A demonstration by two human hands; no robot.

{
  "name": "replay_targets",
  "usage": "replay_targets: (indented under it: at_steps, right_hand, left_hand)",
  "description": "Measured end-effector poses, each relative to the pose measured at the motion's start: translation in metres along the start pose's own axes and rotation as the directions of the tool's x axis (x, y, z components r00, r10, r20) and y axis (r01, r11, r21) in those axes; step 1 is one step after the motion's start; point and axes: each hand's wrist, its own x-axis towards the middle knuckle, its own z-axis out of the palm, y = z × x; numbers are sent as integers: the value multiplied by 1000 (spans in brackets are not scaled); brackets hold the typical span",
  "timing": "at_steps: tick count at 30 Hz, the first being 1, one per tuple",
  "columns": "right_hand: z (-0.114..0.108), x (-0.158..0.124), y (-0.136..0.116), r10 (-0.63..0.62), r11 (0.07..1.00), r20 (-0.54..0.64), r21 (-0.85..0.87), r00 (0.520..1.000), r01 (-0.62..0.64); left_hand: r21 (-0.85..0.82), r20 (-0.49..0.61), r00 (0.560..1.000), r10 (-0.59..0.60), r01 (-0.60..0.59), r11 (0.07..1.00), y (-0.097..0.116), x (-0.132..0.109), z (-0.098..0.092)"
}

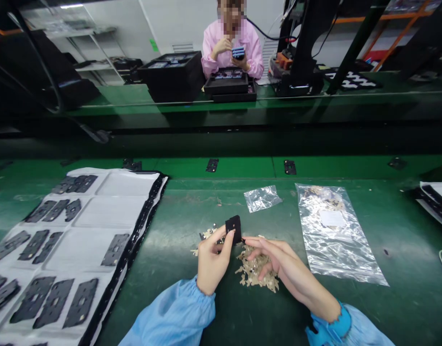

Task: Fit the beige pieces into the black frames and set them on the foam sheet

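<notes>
Two hands work over the green table (pixel 350 307). Off to one side lies a big white sheet (pixel 108 211) with rows of dark plates. The left hand (pixel 213 262) pinches a small black plate (pixel 234 227), held up. The right hand (pixel 274 262) rests on the pile of tiny tan bits (pixel 257 276), fingers loose and nearly flat. I think a bit must be picked and stuck on carefully.

Single head-worn view, looking forward and down across the green matted desk (pixel 192 307). Near field close beneath the lens, sleeves entering from the bottom edge. Far field reaches a second green bench (pixel 134 98) and a facing person in pink (pixel 231 45).
</notes>
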Motion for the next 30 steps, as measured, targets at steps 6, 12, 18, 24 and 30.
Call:
replay_targets:
  at_steps: [6, 12, 18, 24, 30]
  right_hand:
    - [2, 0, -1, -3, 1000, -4, 8, 1000, 3]
    - [1, 1, 0, 4, 1000, -9, 19, 1000, -4]
    - [1, 2, 1, -16, 1000, -1, 11, 1000, 16]
    - [2, 1, 0, -26, 999, 20, 22, 999, 26]
    - [2, 1, -1, -22, 998, 41, 63, 999, 20]
  left_hand:
    - [26, 0, 1000, 20, -20, 999, 0, -1, 1]
    - [15, -5, 1000, 14, -14, 1000, 1, -1, 2]
    - [3, -6, 1000, 8, -8, 1000, 1, -2, 2]
    - [25, -2, 1000, 13, -13, 1000, 1, -2, 1]
    - [28, 10, 1000, 12, -13, 1000, 1, -2, 0]
